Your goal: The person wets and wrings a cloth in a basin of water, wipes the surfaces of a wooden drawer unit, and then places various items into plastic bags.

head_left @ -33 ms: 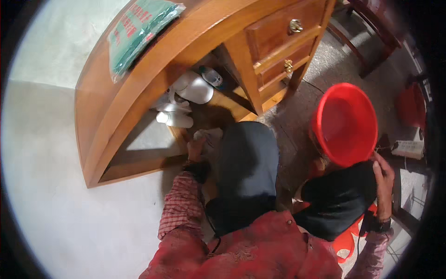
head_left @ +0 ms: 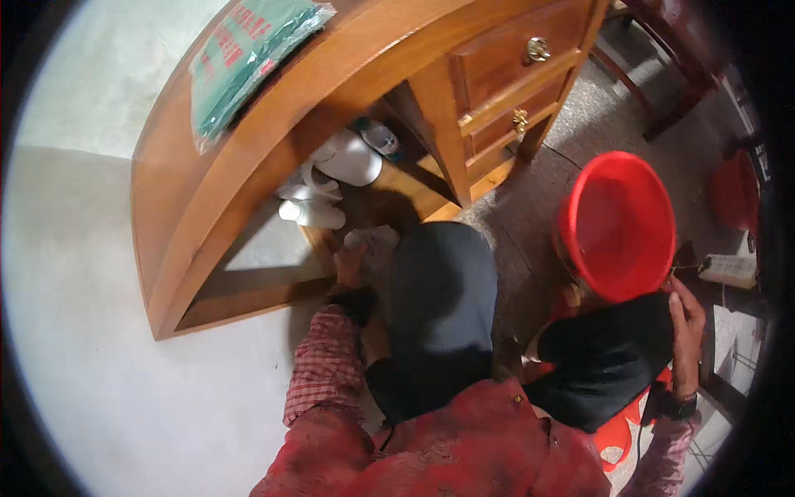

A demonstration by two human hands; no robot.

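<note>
My left hand (head_left: pixel 349 265) is closed on a crumpled white cloth (head_left: pixel 377 242), low inside the open part of a wooden desk (head_left: pixel 281 157). My left knee hides part of the cloth. Close to that hand, a white bottle (head_left: pixel 313 214) lies on its side on the desk's lower shelf. On the right, my right hand (head_left: pixel 686 327) rests along the outer side of my dark-clad knee with its fingers stretched out. The fingertips come near the rim of a red bucket (head_left: pixel 567 219), and I cannot tell whether they touch it.
Behind the bottle are a large white container (head_left: pixel 352 161) and a clear pack (head_left: pixel 378 137). A green plastic packet (head_left: pixel 236 70) lies on the desktop, beside drawers (head_left: pixel 517 66) with brass handles. Another red bucket (head_left: pixel 733 190) and a power strip (head_left: pixel 730 269) are at the far right.
The view has shifted slightly, and a little more of the white cloth shows beside my left hand. Both hands keep nearly the same place.
</note>
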